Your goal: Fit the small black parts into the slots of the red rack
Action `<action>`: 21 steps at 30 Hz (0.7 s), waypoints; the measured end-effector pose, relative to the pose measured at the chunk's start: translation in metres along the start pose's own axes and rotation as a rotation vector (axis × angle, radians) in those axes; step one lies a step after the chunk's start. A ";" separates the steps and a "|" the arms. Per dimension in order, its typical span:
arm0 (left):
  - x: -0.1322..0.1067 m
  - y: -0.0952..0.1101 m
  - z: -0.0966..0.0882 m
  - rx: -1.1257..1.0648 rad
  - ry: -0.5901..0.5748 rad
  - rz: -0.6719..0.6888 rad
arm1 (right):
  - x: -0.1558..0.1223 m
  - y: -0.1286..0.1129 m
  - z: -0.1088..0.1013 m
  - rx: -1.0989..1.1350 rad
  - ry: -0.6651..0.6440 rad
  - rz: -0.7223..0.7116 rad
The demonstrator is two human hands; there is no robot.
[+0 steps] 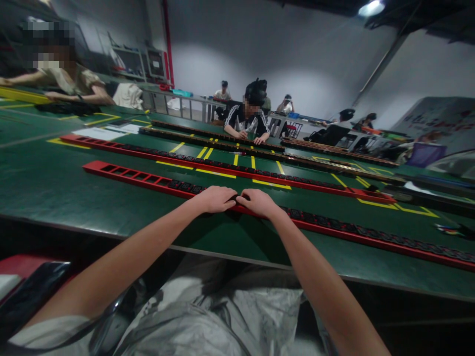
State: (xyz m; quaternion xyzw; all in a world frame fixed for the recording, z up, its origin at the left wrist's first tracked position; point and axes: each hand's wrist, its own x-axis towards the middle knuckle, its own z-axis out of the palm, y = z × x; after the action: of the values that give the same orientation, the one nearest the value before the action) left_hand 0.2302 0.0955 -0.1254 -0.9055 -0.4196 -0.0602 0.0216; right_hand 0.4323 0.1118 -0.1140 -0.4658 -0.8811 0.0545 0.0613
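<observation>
A long red slotted strip [148, 187] lies slantwise on the green table near its front edge. Square black inserts [315, 217] fill many of its openings, while several slots toward its left end are bare. My left hand [216, 199] and my right hand [258, 201] meet over the strip's middle, fingers curled downward. Between their fingertips a small dark insert [234, 198] shows, mostly covered by the fingers. Both hands look closed on it; whether it sits fully in its slot is hidden.
Beyond lies a second red strip [237, 170] with black inserts, then long dark bars [208, 141]. Yellow tape [215, 172] marks the green tabletop [122, 207]. Papers [98, 132] lie far left, wires [447, 229] at right. A person [247, 113] works opposite; another sits at left.
</observation>
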 end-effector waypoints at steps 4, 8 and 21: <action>0.000 0.000 0.000 -0.001 0.002 0.000 | 0.000 0.000 0.000 -0.006 -0.003 0.019; 0.000 0.000 0.000 0.000 -0.002 0.001 | -0.001 -0.001 -0.001 0.000 -0.005 0.015; 0.000 0.000 0.000 0.008 0.003 0.004 | 0.001 0.001 0.001 0.015 -0.003 0.033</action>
State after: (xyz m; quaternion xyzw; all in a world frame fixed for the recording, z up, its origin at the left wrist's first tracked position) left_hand 0.2297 0.0955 -0.1250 -0.9062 -0.4178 -0.0601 0.0260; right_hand 0.4324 0.1128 -0.1149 -0.4797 -0.8730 0.0628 0.0626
